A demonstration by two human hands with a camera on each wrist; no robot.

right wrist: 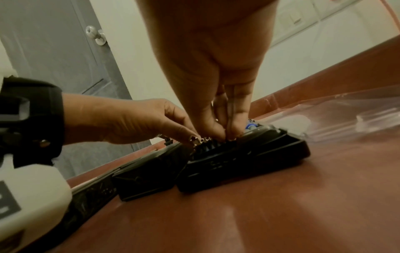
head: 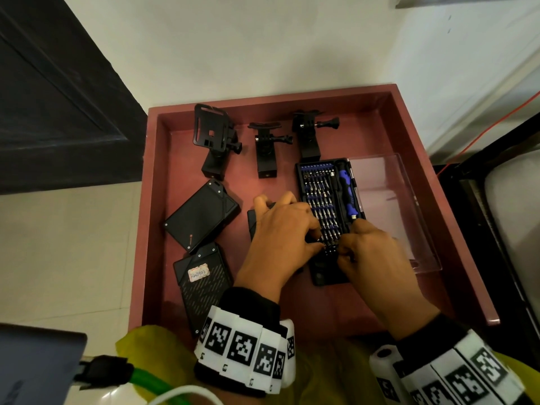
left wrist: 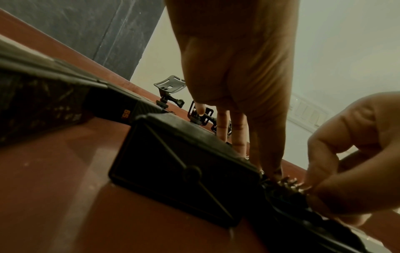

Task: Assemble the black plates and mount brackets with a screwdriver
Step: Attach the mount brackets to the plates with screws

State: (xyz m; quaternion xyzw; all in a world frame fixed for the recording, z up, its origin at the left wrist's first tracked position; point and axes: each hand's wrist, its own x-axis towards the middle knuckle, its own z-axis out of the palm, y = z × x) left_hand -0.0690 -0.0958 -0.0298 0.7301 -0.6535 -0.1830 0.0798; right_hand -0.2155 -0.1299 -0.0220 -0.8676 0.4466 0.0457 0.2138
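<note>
An open bit kit (head: 324, 200) lies in the red tray (head: 152, 200), with a blue-handled screwdriver (head: 346, 191) still in its slot. My right hand (head: 343, 252) pinches a bit (right wrist: 227, 137) in the kit's nearest row. My left hand (head: 317, 241) reaches across a black plate (head: 252, 223), its fingers straight and touching the same row. Two more black plates (head: 201, 214) (head: 204, 285) lie to the left. Three mount brackets (head: 214, 138) (head: 266, 150) (head: 306, 133) stand along the back of the tray. The wrist views show the plate (left wrist: 184, 162) lying against the kit (right wrist: 238, 154).
The kit's clear lid (head: 385, 206) lies folded open to the right, over the tray floor. The tray's raised walls close it in on all sides. A dark door (head: 58, 97) stands at the left and a grey device with a green cable (head: 35, 369) at the near left.
</note>
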